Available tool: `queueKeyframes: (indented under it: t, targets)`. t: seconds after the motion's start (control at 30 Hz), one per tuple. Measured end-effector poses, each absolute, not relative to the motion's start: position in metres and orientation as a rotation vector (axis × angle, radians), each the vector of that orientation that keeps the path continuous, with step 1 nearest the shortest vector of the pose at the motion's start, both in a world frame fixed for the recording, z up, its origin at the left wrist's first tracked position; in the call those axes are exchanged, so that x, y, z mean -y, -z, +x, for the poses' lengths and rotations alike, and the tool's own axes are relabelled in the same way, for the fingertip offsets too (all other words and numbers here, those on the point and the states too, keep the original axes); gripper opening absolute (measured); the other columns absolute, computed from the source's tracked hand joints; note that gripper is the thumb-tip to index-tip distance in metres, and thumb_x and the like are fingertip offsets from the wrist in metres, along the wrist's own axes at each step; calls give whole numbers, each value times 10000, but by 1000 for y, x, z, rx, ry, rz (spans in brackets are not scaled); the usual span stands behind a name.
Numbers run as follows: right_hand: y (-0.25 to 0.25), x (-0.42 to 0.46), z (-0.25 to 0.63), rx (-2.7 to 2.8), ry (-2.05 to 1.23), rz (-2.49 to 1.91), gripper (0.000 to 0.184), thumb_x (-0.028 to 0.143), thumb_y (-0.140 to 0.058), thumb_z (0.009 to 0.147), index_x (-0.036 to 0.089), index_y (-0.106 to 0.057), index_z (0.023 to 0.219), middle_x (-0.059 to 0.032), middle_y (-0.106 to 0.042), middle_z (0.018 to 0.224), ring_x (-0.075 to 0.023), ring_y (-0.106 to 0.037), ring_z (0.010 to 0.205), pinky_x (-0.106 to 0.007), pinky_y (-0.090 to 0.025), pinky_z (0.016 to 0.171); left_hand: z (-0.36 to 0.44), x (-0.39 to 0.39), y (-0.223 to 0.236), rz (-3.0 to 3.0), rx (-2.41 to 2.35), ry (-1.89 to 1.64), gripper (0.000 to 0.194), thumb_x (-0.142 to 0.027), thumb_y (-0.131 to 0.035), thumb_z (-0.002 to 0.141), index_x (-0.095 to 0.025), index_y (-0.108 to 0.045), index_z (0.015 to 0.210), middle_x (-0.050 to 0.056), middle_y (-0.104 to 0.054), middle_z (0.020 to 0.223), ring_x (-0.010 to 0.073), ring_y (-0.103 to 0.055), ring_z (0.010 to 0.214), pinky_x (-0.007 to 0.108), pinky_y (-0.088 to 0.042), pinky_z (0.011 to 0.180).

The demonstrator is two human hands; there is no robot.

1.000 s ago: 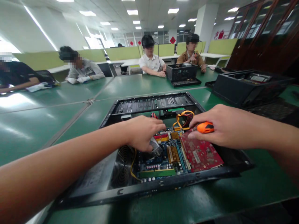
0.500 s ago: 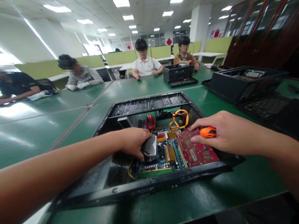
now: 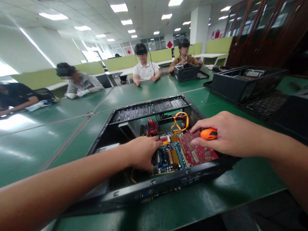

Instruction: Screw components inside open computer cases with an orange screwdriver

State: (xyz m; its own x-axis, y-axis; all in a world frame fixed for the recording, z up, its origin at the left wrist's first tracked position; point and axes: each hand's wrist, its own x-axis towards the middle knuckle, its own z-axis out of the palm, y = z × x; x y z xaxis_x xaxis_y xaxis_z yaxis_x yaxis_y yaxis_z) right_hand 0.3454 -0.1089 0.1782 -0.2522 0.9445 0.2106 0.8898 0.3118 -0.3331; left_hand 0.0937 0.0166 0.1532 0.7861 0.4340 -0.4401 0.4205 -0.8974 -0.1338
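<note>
An open black computer case [image 3: 149, 110] lies flat on the green table in front of me. Inside it is a blue motherboard [image 3: 172, 155] with a red expansion card [image 3: 197, 150] at its right. My left hand [image 3: 141, 152] reaches into the case with its fingers curled over the heatsink, which it mostly hides. My right hand [image 3: 223, 133] rests over the red card and grips an orange-handled tool [image 3: 209, 133]. Red and orange cables [image 3: 179, 120] loop at the back of the case.
Another black case [image 3: 240, 81] and a dark panel [image 3: 267, 107] lie at the right. Several people sit along the table's far side, one with a small black case [image 3: 186, 72]. The green table [image 3: 48, 128] stretches away to the left.
My left hand has slid back towards me over the heatsink and now covers it. The right hand has kept the orange tool on the red card. The view has shifted slightly.
</note>
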Motion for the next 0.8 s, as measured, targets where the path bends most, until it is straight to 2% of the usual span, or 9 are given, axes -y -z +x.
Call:
queueKeyframes:
  t: [0.13,0.27,0.33,0.4,0.47,0.57,0.63,0.73,0.8]
  targets:
    - [-179,113,342,2197,-213,-1643,289,485,-621,920,252,-749,1034,-21,-774,897,-196,-693,770,-288,-455,697,97,-23,-147,-2994,682,-650,885,-407,-735,648,-152,-449,1445,152,-647,1255,318,-693,1037,376,-566,903]
    - [-186,113,334,2022,-340,-1553,264,392,-526,983,212,-578,1170,-24,-711,984,-181,-647,827,-271,-452,722,101,-29,-140,-3033,690,-633,900,-402,-760,649,-159,-437,1453,154,-660,1269,318,-687,1079,372,-562,921]
    - [-193,106,327,2008,-362,-1457,197,351,-433,1026,201,-554,1069,-8,-645,891,-163,-590,779,-267,-437,719,101,-29,-144,-3034,739,-622,958,-419,-787,650,-158,-397,1485,163,-636,1334,320,-669,1137,377,-546,967]
    - [-201,94,319,2049,-255,-1358,246,356,-416,1037,191,-570,940,-9,-580,851,-163,-548,789,-279,-421,751,95,-27,-160,-3016,811,-585,1027,-469,-812,639,-179,-360,1515,158,-574,1430,327,-652,1180,395,-531,1004]
    - [-210,79,310,2057,-140,-1306,288,383,-463,1024,176,-607,885,-15,-557,856,-163,-534,797,-284,-409,757,77,-25,-184,-3013,894,-484,962,-532,-794,668,-239,-405,1497,113,-538,1482,316,-639,1209,406,-507,1045]
    - [-215,56,292,2029,-128,-1300,258,395,-565,984,163,-674,956,-11,-609,877,-147,-553,762,-269,-410,714,19,-18,-216,-3016,1157,-139,693,-573,-687,790,-336,-511,1417,17,-600,1434,275,-626,1228,422,-478,1078]
    - [-209,43,280,2066,-163,-1305,206,326,-616,958,164,-689,1064,-25,-679,957,-158,-604,825,-278,-437,761,-29,-11,-217,-2994,1482,175,558,-548,-660,825,-359,-579,1344,-29,-665,1349,256,-642,1195,438,-495,1058]
    - [-188,31,266,2223,-194,-1405,200,201,-585,950,145,-694,1108,-81,-726,1083,-215,-650,973,-343,-459,889,-85,2,-184,-2939,1861,900,434,-557,-685,772,-310,-725,1126,3,-749,1179,294,-651,1163,506,-454,1107]
    - [-173,27,259,2309,-219,-1487,206,173,-546,956,136,-699,1089,-105,-732,1099,-242,-659,1003,-377,-469,916,-103,6,-148,-2920,1763,1424,428,-665,-641,761,-326,-779,983,20,-762,1117,327,-635,1171,554,-346,1187]
